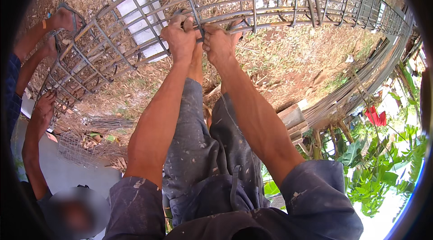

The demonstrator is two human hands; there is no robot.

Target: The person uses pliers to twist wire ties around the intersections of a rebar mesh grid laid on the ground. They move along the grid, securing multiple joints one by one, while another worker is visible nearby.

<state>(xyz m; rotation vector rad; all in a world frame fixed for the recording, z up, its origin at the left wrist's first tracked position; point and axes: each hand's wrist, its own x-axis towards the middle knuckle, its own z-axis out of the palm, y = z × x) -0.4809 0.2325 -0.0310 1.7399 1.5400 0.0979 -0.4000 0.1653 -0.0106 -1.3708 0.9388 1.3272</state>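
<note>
A long cage of steel reinforcing bars (254, 5), with square stirrups tied along it, stretches across the view in front of me. My left hand (178, 41) is closed on its near lower bar, beside a stirrup. Just to the right of that stirrup, my right hand (218, 43) is closed too, its fingers curled at the same near bar. The two hands are a small gap apart. My fingertips are partly hidden behind the knuckles and steel, so any small tie or tool in them cannot be made out.
At the left, another person's hand (45, 103) rests on the cage's end, with sandalled feet (67, 19) nearby. A white slab (131, 7) lies under the cage. Loose rods (347, 93) lie to the right, near stacked blocks (292, 120). Wire mesh (77, 149) lies at lower left.
</note>
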